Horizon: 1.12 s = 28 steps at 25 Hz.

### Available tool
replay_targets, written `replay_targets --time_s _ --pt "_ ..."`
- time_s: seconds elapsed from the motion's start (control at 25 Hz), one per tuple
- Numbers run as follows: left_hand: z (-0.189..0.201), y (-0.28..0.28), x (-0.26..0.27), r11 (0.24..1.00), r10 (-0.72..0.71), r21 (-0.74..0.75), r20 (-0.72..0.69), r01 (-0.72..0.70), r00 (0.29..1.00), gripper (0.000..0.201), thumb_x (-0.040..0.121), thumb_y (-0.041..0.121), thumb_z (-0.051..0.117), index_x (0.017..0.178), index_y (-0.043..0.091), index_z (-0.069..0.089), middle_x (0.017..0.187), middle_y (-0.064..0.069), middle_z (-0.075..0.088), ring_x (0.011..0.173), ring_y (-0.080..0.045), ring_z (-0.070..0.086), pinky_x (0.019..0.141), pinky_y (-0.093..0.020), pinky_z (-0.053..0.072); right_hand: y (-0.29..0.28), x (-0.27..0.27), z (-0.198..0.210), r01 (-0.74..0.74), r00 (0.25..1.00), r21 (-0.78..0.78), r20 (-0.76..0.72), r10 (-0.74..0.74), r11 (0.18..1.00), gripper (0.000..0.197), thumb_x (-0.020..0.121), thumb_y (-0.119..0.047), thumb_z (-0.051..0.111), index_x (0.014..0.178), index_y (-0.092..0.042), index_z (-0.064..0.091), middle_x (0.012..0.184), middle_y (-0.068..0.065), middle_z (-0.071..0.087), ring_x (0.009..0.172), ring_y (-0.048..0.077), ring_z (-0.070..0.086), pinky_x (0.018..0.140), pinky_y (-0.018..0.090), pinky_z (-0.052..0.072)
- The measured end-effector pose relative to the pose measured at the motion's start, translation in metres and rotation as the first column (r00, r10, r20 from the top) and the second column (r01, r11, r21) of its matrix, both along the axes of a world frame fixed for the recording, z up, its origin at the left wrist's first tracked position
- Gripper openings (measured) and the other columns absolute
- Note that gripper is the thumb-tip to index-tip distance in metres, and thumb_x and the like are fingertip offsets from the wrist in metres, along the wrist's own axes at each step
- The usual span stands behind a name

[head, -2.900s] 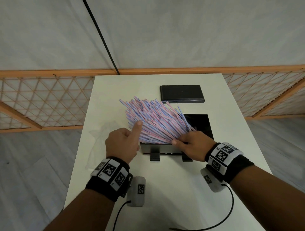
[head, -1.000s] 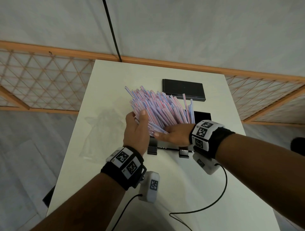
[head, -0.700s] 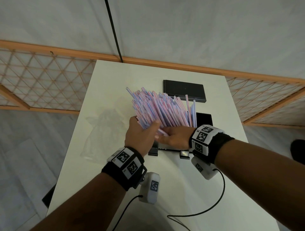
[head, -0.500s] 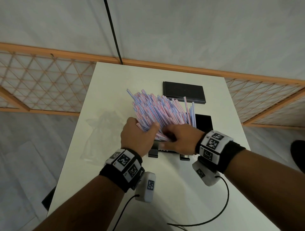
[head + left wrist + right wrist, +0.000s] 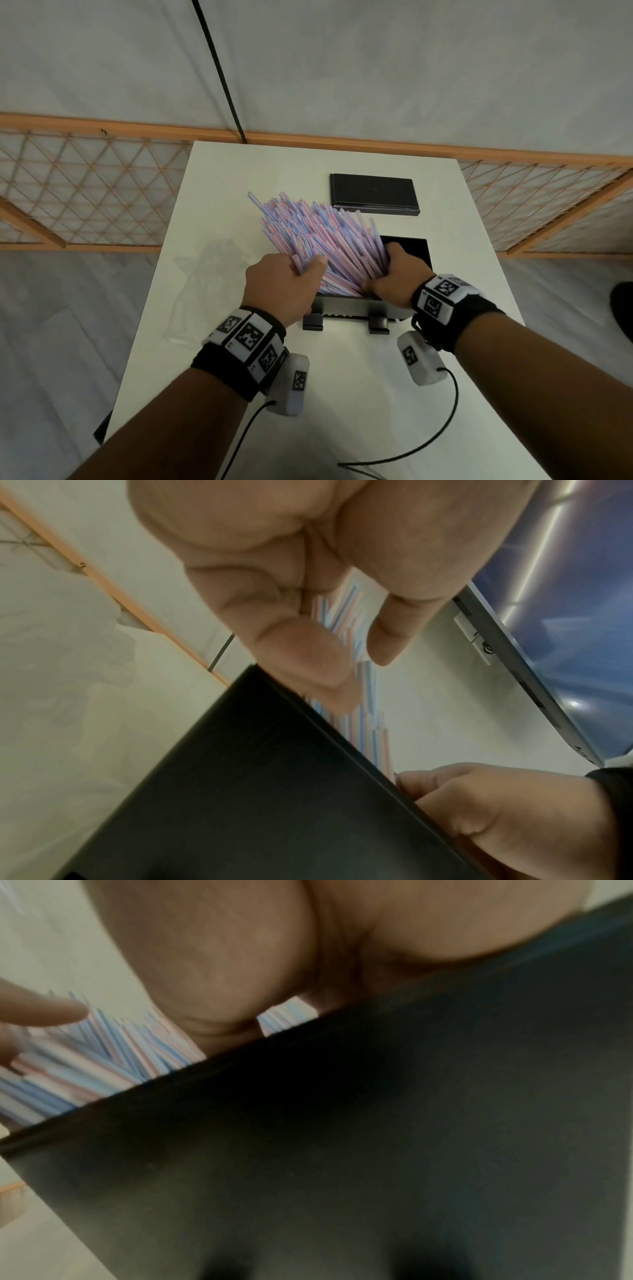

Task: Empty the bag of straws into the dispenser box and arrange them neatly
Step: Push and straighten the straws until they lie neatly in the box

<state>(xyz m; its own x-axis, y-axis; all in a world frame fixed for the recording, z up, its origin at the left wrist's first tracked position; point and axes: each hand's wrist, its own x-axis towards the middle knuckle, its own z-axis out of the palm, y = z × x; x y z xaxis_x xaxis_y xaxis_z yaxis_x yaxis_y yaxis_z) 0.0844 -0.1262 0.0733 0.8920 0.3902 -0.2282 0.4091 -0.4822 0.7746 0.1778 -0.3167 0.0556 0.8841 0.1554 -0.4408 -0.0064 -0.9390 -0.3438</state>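
A thick bundle of pink and blue straws [image 5: 325,240] stands tilted back and to the left, its lower ends inside the black dispenser box [image 5: 346,306]. My left hand [image 5: 305,270] grips the bundle's left side, with straws [image 5: 344,626] between thumb and fingers. My right hand [image 5: 383,270] grips its right side at the box's rim, fingers curled into the straws [image 5: 85,1064]. The box's front wall [image 5: 342,1150] hides the straws' lower ends.
The box's flat black lid [image 5: 373,193] lies behind it on the white table [image 5: 359,394]. The empty clear bag [image 5: 205,274] lies left of the box. Sensor cables [image 5: 448,421] trail over the table's near part. A wooden lattice rail [image 5: 85,192] borders the back.
My right hand has moved from the front of the bundle to its right side. The left hand keeps its hold on the left side, and the straws are gathered closer together.
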Motion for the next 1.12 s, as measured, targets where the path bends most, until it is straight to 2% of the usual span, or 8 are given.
replay_targets --time_s 0.28,0.4,0.6,0.72,0.88,1.0,1.04,1.12 --pt "0.012 -0.009 0.005 0.974 0.001 -0.224 -0.138 -0.033 0.99 0.046 0.089 0.044 0.068 0.06 0.012 0.051 0.047 -0.002 0.059 0.047 -0.023 0.071 0.049 -0.034 0.06 0.01 0.007 -0.006 -0.004 1.0 -0.154 -0.019 0.001 0.988 0.061 0.069 -0.039 0.077 0.116 -0.014 0.047 0.112 0.012 0.061 0.1 0.034 0.062 0.082 0.036 0.052" --pt "0.009 -0.014 0.007 0.965 0.032 -0.253 -0.122 -0.062 0.992 0.042 0.091 0.038 0.067 0.063 0.01 0.054 0.055 -0.007 0.065 0.048 -0.027 0.072 0.051 -0.041 0.062 0.017 0.003 -0.004 -0.088 0.993 -0.074 0.074 0.093 0.993 0.037 0.075 -0.028 0.069 0.105 -0.017 0.05 0.105 0.01 0.065 0.093 0.033 0.062 0.074 0.031 0.048" --pt "-0.004 -0.016 0.006 0.903 0.192 -0.383 -0.047 -0.195 0.98 0.039 0.093 0.038 0.064 0.079 0.002 0.07 0.062 -0.013 0.073 0.05 -0.03 0.072 0.057 -0.05 0.063 0.028 -0.003 0.011 -0.288 0.911 0.004 0.309 0.272 0.958 0.034 0.083 -0.022 0.062 0.115 -0.019 0.054 0.102 0.01 0.062 0.096 0.033 0.06 0.075 0.03 0.041" --pt "-0.008 -0.011 0.003 0.945 0.131 -0.303 0.001 -0.125 0.991 0.046 0.092 0.047 0.063 0.075 0.005 0.07 0.058 -0.008 0.072 0.05 -0.024 0.072 0.062 -0.044 0.064 0.024 0.003 0.013 -0.318 0.909 0.03 0.293 0.296 0.948 0.038 0.083 -0.03 0.067 0.117 -0.018 0.055 0.104 0.009 0.058 0.098 0.031 0.058 0.076 0.027 0.037" --pt "-0.01 0.003 -0.006 0.997 0.069 0.011 0.156 -0.071 0.985 0.044 0.087 0.057 0.065 0.072 0.016 0.059 0.063 0.003 0.069 0.061 -0.019 0.07 0.07 -0.032 0.058 -0.002 0.004 0.016 -0.191 0.959 0.113 0.233 0.161 0.975 0.064 0.071 -0.045 0.079 0.124 -0.019 0.052 0.114 0.001 0.057 0.101 0.019 0.056 0.085 0.022 0.038" --pt "-0.014 0.012 -0.016 0.98 0.123 0.105 0.362 -0.172 0.924 0.04 0.084 0.051 0.071 0.071 0.018 0.052 0.059 0.005 0.064 0.055 -0.015 0.065 0.062 -0.011 0.046 -0.017 -0.004 0.017 -0.03 0.982 0.127 0.187 0.006 0.991 0.054 0.069 -0.046 0.081 0.106 -0.019 0.053 0.101 -0.004 0.059 0.085 0.016 0.056 0.068 0.024 0.04" --pt "-0.016 0.015 -0.019 0.976 0.137 0.101 0.408 -0.193 0.903 0.04 0.083 0.05 0.073 0.073 0.02 0.049 0.061 0.004 0.063 0.054 -0.017 0.065 0.061 -0.012 0.045 -0.018 -0.008 0.015 -0.026 0.985 0.091 0.174 0.01 0.996 0.047 0.07 -0.046 0.08 0.098 -0.018 0.053 0.093 -0.004 0.061 0.078 0.015 0.056 0.06 0.024 0.039" --pt "-0.021 0.018 -0.019 0.969 0.221 0.01 0.393 -0.245 0.893 0.046 0.078 0.06 0.073 0.081 0.027 0.041 0.069 0.003 0.062 0.055 -0.024 0.068 0.065 -0.034 0.056 -0.017 -0.014 0.01 -0.078 0.988 0.078 0.139 0.067 0.994 0.038 0.074 -0.045 0.076 0.088 -0.017 0.056 0.081 -0.004 0.062 0.07 0.01 0.055 0.055 0.02 0.038"
